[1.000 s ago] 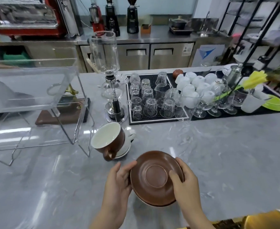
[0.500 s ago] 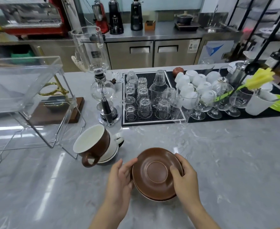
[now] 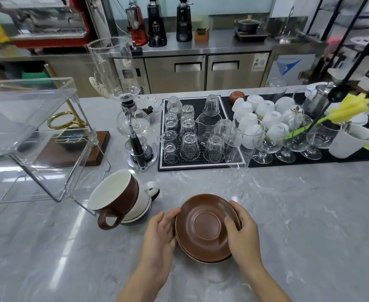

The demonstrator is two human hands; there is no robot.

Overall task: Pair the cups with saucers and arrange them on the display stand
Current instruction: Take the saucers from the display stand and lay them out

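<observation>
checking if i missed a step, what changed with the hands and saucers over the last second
Little changed. The right hand keeps gripping the stacked brown ceramic saucers by their right edge, thumb on top. The left hand has eased off slightly, its straight fingers at the left rim. The tilted brown cup still leans on the white cups.

Matt brown ceramic saucer [image 3: 207, 225]; glossy marble counter [image 3: 299, 214]; clear acrylic stand [image 3: 26, 118].
</observation>
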